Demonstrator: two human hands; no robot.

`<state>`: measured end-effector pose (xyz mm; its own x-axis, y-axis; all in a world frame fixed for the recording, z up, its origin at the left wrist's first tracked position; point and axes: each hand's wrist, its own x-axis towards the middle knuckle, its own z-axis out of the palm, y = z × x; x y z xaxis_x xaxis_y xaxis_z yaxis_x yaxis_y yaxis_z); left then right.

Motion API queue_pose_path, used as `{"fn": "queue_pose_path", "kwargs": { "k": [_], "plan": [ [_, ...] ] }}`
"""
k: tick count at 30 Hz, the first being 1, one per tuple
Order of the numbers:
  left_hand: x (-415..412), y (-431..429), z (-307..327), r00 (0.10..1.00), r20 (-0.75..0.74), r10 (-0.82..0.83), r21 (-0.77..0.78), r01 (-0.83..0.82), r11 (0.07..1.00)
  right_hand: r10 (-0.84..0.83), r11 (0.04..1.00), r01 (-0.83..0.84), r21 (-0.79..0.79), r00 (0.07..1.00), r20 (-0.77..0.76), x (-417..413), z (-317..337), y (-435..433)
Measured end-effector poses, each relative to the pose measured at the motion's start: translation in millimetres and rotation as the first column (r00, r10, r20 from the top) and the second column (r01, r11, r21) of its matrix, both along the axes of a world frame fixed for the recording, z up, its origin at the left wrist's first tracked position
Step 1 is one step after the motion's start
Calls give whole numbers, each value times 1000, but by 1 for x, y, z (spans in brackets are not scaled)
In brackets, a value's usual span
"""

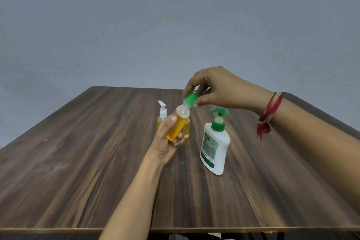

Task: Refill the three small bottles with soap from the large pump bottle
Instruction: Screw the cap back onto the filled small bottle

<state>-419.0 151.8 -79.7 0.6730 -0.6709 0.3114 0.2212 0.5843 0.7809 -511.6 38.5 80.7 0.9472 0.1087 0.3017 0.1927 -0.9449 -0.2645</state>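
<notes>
So the left hand [165,142] is wrapped around a small bottle [178,124], thumb across the front and fingers curled behind. The bottle is clear, rounded plastic, mostly full of amber-orange liquid. It's held up off the table and tilted so the neck leans to the right. The right hand [220,87] comes in from above and pinches the green cap [191,99] between thumb and fingertips. The cap is a smooth little cylinder right at the bottle's neck; can't tell if it's screwed on or loose.

Just right of that, about mid-table and a bit toward the right edge, stands the big pump bottle [215,146]. It's opaque white plastic with rounded shoulders, a green collar, a curved green pump head and a green-and-white label on the front. It stands apart from both hands.

Behind the left hand, nearer the far edge, a spray bottle [162,117] stands upright, clear with the same amber stuff and a white pump top. A third bottle [187,130] with yellow liquid peeks out beside the held one, and its top is hidden.

The table [78,161] is dark wood-grain laminate with long streaks and a pale strip along the near edge. A red thread band [269,115] with frayed ends is tied on the right wrist. A plain grey wall [175,25] is behind.
</notes>
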Motion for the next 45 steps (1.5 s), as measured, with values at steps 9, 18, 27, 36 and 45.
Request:
{"fn": "queue_pose_path", "kwargs": {
  "k": [9,18,27,36,45],
  "plan": [
    [-1,0,2,995,93,26,38,-29,999,-47,998,37,-56,977,-207,10,4,-4],
    [-3,0,3,997,78,10,37,-13,999,-24,991,38,124,993,-116,-1,6,-9],
    [2,0,0,1000,15,2,-9,-1,1000,-186,962,209,-174,973,140,3,-1,2],
    [-1,0,1,998,59,-28,16,27,1000,-172,940,172,-294,985,27,1,-3,5],
    [-4,0,0,999,30,-43,23,42,999,21,999,-27,-27,982,-187,-4,4,-2]
  ]
}}
